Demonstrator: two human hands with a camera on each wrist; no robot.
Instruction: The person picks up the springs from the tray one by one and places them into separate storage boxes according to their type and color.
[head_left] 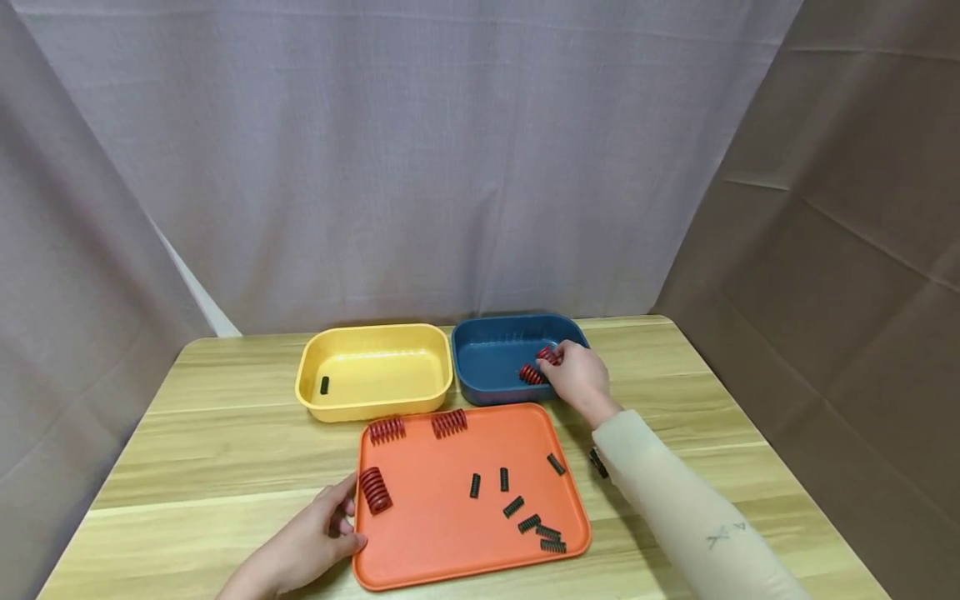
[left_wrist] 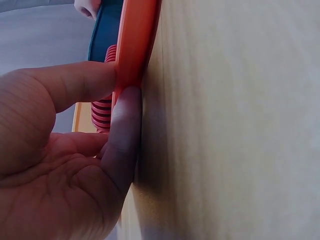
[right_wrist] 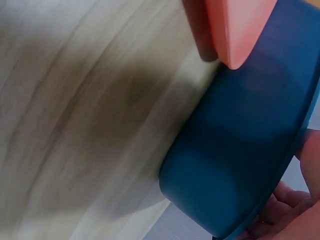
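Note:
My right hand [head_left: 581,377] reaches over the near right rim of the blue bin [head_left: 517,393] and holds a red coil spring [head_left: 548,356] low inside it. Another red spring [head_left: 531,374] lies in the bin beside the fingertips. In the right wrist view the bin's wall [right_wrist: 225,150] hides most of the fingers. My left hand [head_left: 311,542] pinches the left rim of the orange tray [head_left: 450,550], thumb and fingers on either side of the edge. Close to those fingers, a red spring [head_left: 375,490] rests on the tray.
Two more red springs, one of them here [head_left: 449,423], lie along the tray's far edge. Several small black springs [head_left: 513,507] are scattered at its right. A yellow bin [head_left: 375,410] with one black spring [head_left: 324,385] stands left of the blue bin. A dark object [head_left: 597,462] is partly under the right sleeve.

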